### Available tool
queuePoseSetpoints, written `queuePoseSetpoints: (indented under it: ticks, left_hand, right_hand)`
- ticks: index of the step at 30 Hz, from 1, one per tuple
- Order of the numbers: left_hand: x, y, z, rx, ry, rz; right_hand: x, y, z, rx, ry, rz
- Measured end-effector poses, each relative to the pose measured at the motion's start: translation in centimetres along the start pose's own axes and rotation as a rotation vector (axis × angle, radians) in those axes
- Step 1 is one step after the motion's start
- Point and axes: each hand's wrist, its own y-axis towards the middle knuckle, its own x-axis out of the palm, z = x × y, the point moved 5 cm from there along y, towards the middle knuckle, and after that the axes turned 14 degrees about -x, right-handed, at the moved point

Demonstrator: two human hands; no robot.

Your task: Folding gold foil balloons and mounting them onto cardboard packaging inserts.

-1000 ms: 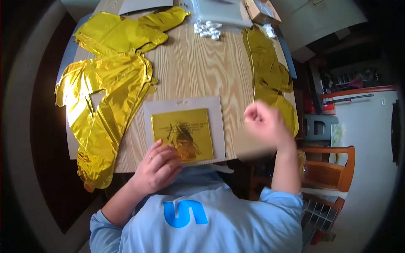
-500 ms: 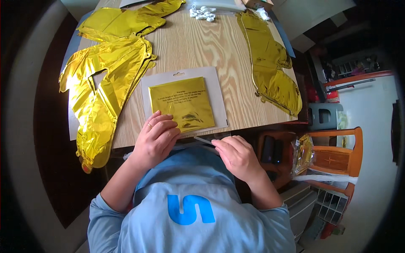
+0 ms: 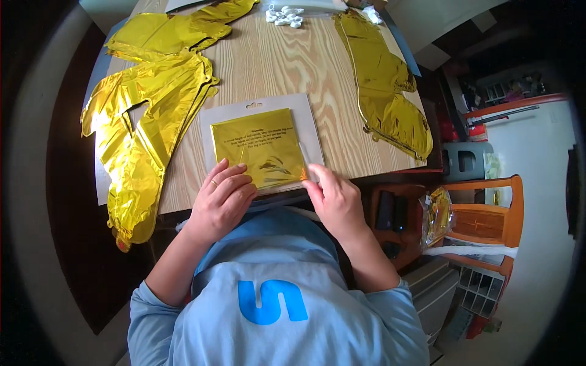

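Observation:
A flat square packet of folded gold foil in clear plastic (image 3: 255,128), with dark print on it, lies on a pale backing card (image 3: 308,119) at the table's near edge. My left hand (image 3: 223,198), wearing a ring, has its curled fingers over the packet's lower left part; its thumb is hidden. My right hand (image 3: 336,196) pinches the packet's lower right corner between thumb and forefinger. There the corner looks orange-gold and puckered.
On the wooden table (image 3: 281,64), crumpled gold foil balloons (image 3: 143,104) lie left and another foil balloon (image 3: 386,79) lies right. Small white pieces (image 3: 285,16) sit at the far side. A wooden chair (image 3: 482,229) bearing a clear bag (image 3: 437,213) stands at right.
My right hand has moved up and left from a thin pale edge below the table's rim to the packet's lower right corner. My left hand stays on the packet.

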Motion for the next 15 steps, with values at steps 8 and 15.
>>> queuePoseSetpoints:
  ticks: [8,15]
  left_hand:
    - [0.1,0.1,0.0,0.012,-0.012,-0.015]
    - [-0.2,0.5,-0.1,0.010,-0.016,-0.043]
  right_hand:
    - [-1.9,0.5,1.5,-0.133,0.055,-0.139]
    - [-1.5,1.5,3.4,-0.040,0.180,-0.020]
